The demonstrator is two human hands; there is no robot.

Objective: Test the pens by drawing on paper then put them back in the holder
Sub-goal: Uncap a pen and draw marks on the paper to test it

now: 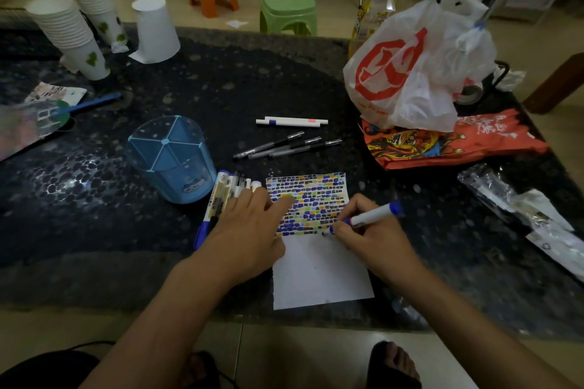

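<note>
A sheet of paper (319, 271) lies near the table's front edge, its upper half covered in coloured marks. My right hand (369, 240) grips a blue-capped white marker (369, 217) with its tip on the paper. My left hand (249, 230) lies flat, fingers pressing the paper's left edge and overlapping a bunch of markers (221, 196) beside it. A blue translucent pen holder (170, 158) stands to the left, with no pens visible in it. Three black gel pens (284, 147) and two white pens (292, 121) lie further back.
The dark pebbled table (94, 215) carries stacks of paper cups (72, 35) at the back left, a white and red plastic bag (417, 66), an orange packet (448, 142) and a clear wrapper (521, 215) at the right. Stools (287, 9) stand beyond.
</note>
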